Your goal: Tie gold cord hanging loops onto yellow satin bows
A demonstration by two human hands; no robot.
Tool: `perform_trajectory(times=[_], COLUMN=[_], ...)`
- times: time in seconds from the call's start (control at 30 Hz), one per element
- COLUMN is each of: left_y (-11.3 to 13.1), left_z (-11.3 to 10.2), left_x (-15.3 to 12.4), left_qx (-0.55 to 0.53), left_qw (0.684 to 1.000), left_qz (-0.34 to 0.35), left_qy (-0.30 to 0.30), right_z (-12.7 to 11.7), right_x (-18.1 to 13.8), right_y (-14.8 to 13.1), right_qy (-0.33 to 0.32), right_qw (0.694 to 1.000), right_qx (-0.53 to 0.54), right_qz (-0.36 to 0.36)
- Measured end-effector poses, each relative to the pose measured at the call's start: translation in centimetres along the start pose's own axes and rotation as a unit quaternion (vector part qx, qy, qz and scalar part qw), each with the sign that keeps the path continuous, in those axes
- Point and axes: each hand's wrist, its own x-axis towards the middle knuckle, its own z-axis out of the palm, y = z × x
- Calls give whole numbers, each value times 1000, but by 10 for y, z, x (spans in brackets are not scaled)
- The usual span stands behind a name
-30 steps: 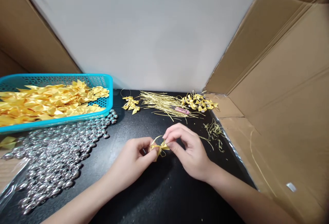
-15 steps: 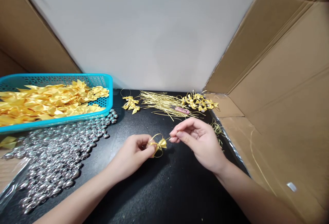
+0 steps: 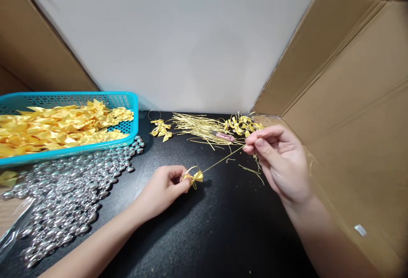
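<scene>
A small yellow ribbon bow is pinched between the thumb and fingers of my left hand, low over the black table. Thin gold cord runs taut from the bow up to the right. Its far end sits between the thumb and fingertips of my right hand, which is closed in a pinch. A loop of the cord curves above the bow. Whether a bead is on the bow is hidden by my left fingers.
A turquoise basket of yellow bows stands at the left, with many silver beads before it. Behind my hands lie cut gold cords, a pink snipper and finished bows. Cardboard walls flank the table.
My right hand has moved right and up, drawing the gold cord out long and straight from the bow. My left hand has stayed nearly in place, holding the bow.
</scene>
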Motion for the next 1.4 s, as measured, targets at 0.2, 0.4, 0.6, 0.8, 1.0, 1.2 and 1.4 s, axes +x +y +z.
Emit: perform_trajectory(times=[0.2, 0.4, 0.6, 0.8, 1.0, 1.2, 1.4], left_y=[-3, -7, -6, -9, -11, -10, -12], left_z=[0, 1, 2, 2, 4, 6, 9], left_x=[1, 2, 3, 4, 3, 5, 3], left_qx=[-10, -19, -25, -27, -31, -30, -16], left_qw=[1000, 999, 999, 999, 998, 998, 998], left_qz=[1, 1, 1, -2, 0, -8, -13], left_qy=[-17, -35, -42, -43, -50, -57, -64], right_z=[-6, -18, -25, -30, -36, -42, -55], right_x=[6, 13, 17, 21, 25, 31, 44], right_y=[-8, -14, -18, -19, -18, -13, -1], right_qy=[27, 79, 87, 95, 120, 135, 156], right_qw=[998, 992, 989, 985, 981, 978, 973], right_qx=[26, -23, -27, 1, 0, -5, 9], right_qz=[-48, -96, -118, -144, -154, -160, -171])
